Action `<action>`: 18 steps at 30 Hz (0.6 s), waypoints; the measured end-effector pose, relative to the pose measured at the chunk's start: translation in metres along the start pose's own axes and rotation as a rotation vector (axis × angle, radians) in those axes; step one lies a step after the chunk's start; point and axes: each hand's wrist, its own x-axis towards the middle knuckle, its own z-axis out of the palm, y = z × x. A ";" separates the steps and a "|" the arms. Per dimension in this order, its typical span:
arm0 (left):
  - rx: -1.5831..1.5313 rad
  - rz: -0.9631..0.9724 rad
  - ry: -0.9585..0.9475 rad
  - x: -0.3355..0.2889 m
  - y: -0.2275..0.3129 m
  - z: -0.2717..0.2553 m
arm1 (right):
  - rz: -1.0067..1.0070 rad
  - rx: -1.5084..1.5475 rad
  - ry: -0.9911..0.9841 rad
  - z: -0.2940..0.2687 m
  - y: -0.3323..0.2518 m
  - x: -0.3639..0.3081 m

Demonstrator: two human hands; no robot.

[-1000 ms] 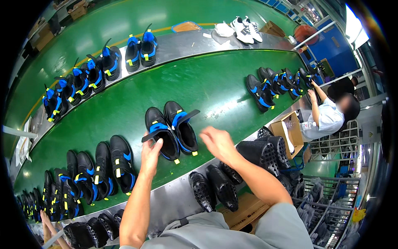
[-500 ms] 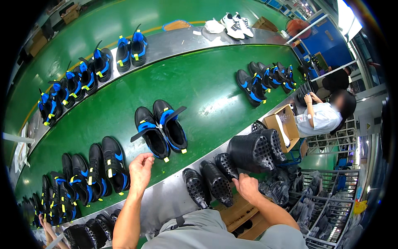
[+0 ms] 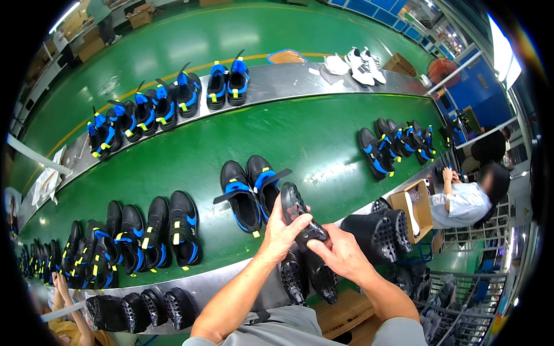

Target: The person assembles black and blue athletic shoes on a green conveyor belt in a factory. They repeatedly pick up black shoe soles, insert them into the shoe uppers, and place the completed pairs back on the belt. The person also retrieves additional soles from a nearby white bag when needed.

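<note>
A black plastic shoe insert (image 3: 293, 200), its surface dotted with holes, is held up over the near edge of the green belt. My left hand (image 3: 283, 232) wraps its side with the thumb across it. At its lower end, my right hand (image 3: 341, 255) grips with thumb and fingers. Just beyond stand two black and blue shoes, the left shoe (image 3: 233, 175) and the right shoe (image 3: 259, 168), straps undone. My hands and the insert partly cover the right one. Below my hands lie two more dark insert stacks, a left stack (image 3: 291, 278) and a right stack (image 3: 323, 278).
Larger insert stacks (image 3: 369, 233) and a cardboard box (image 3: 424, 209) lie at right, near a co-worker (image 3: 470, 202). Shoe rows line the belt's left (image 3: 183, 225) and the far metal ledge (image 3: 186, 95). More inserts (image 3: 130, 311) sit at lower left, near another person's arms (image 3: 72, 303).
My right hand has lifted the insert from the near ledge toward the belt. My left hand has moved right and taken hold of it too. The view has shifted left.
</note>
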 end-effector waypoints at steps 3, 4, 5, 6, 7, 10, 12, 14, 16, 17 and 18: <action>0.255 -0.002 0.150 0.008 -0.009 -0.019 | 0.064 -0.034 -0.067 0.012 0.026 0.027; 0.457 -0.047 0.219 0.011 -0.006 -0.023 | 0.097 -0.001 -0.087 0.016 0.035 0.035; 0.658 -0.090 0.293 0.013 -0.003 -0.027 | 0.126 0.039 -0.090 0.018 0.040 0.041; 0.894 0.076 0.348 0.022 -0.002 -0.034 | 0.211 0.058 -0.138 0.019 0.043 0.048; 1.128 0.247 0.397 0.036 -0.003 -0.045 | 0.299 0.077 -0.184 0.018 0.043 0.058; 1.513 0.424 0.278 0.075 0.006 -0.082 | 0.528 0.086 -0.334 0.019 0.029 0.092; 1.668 0.266 0.233 0.099 0.008 -0.098 | 0.603 0.085 -0.336 0.025 0.033 0.111; 1.610 0.244 0.250 0.120 0.004 -0.108 | 0.385 -0.182 -0.223 0.045 0.054 0.131; 1.543 0.375 0.221 0.129 -0.006 -0.102 | -0.029 -0.597 0.020 0.083 0.072 0.143; 1.550 0.343 0.174 0.129 -0.007 -0.103 | 0.021 -0.622 0.025 0.097 0.047 0.149; 1.545 0.321 0.106 0.130 -0.008 -0.101 | -0.039 -0.692 0.065 0.112 0.053 0.156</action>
